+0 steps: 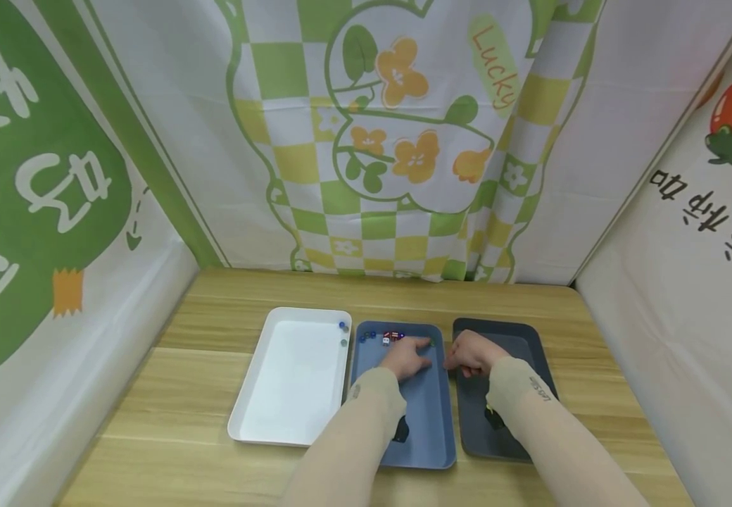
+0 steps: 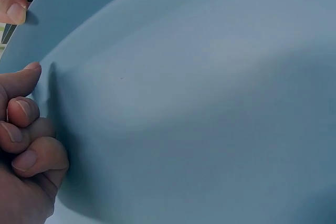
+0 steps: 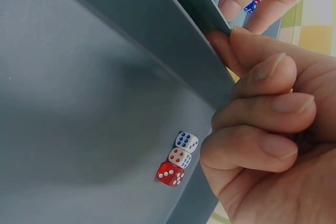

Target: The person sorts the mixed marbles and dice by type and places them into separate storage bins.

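Observation:
My left hand (image 1: pixel 407 355) is over the blue tray (image 1: pixel 426 436), thumb and index finger spread near its far right corner. A small green marble-like thing (image 1: pixel 432 343) lies by the fingertip; nothing shows gripped. My right hand (image 1: pixel 475 352) is at the left rim of the dark grey tray (image 1: pixel 486 440), its fingers curled; nothing held is visible, though the tray wall partly hides its thumb. Below it in the right wrist view, a red die (image 3: pixel 170 174) and two white dice, one with blue pips (image 3: pixel 187 141), one with red pips (image 3: pixel 180 158), lie in a row.
A white tray (image 1: pixel 290 373) stands left of the blue tray, with several small marbles (image 1: pixel 343 326) at its far right corner. Blue marbles (image 1: pixel 369 335) and red and white dice (image 1: pixel 387 339) line the blue tray's far end. A patterned curtain (image 1: pixel 379 239) hangs behind the wooden table (image 1: pixel 169 401).

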{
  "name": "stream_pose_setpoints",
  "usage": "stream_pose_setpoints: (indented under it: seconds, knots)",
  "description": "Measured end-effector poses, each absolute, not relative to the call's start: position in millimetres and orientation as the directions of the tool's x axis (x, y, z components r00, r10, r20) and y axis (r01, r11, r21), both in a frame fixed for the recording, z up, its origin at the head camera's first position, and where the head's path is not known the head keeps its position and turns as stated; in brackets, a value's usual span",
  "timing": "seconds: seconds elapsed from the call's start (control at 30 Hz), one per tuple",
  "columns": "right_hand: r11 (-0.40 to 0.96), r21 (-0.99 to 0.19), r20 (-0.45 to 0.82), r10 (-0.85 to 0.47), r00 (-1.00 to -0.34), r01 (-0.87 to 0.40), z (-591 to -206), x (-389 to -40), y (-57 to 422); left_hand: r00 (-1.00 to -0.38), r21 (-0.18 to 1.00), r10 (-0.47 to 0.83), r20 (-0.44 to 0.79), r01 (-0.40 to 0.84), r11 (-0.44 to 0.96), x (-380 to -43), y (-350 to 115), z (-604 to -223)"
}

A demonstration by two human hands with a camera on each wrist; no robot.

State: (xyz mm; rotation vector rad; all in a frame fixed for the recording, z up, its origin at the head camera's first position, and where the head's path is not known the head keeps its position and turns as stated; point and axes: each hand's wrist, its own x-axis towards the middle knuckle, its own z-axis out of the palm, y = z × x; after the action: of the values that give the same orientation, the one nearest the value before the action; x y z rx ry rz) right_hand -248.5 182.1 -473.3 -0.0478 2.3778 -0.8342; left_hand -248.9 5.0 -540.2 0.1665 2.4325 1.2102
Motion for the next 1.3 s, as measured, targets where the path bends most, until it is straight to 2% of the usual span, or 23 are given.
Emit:
stream_pose_setpoints:
  seconds: [1.0, 1.3]
  knots:
    - [0.799, -0.582, -0.524, -0.229, -0.821, 0.148, -472.7, -245.7, 181.7, -0.918, 0.822, 0.254, -0.306, -0.12, 0.557, -247.2, 9.4, -538.9]
    - [0.794, -0.589, -0.524, -0.234, -0.819, 0.15, -472.2, -245.4, 181.7, -0.895, 0.811, 0.26, -0.361, -0.164, 0.561, -249.2, 11.4, -540.8]
